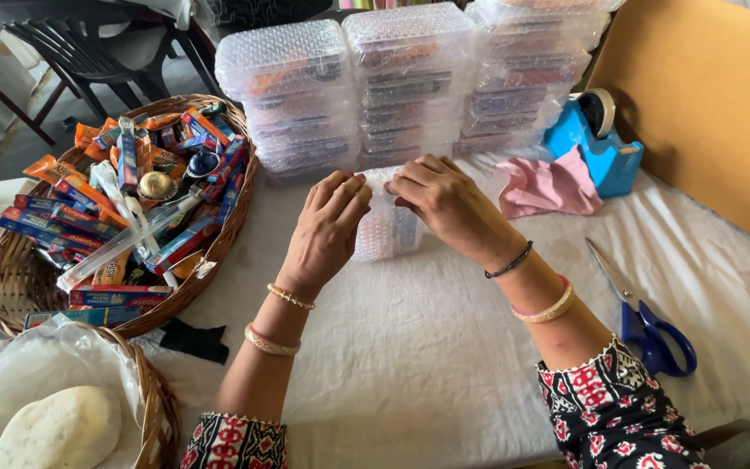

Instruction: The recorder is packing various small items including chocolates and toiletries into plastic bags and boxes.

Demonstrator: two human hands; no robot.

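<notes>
White cloth covers the table (444, 347), leaving bare room across the lower middle of the frame between a wicker basket (10, 287) of packets at left and blue-handled scissors (648, 326) near the right edge. At centre, the left hand (327, 227) and right hand (446, 201) pinch the top of a small bubble-wrapped box (385, 230), fingers curled over it. Its contents are hard to make out, as are those of the wrapped stacks (410, 82) at upper centre; a second basket (154, 408) is cut off at lower left.

A single head-worn camera looks steeply down and forward over the white-covered surface (410, 347), close above the person's forearms, taking in the wicker basket (10, 287) leftward and scissors (644, 321) rightward.
</notes>
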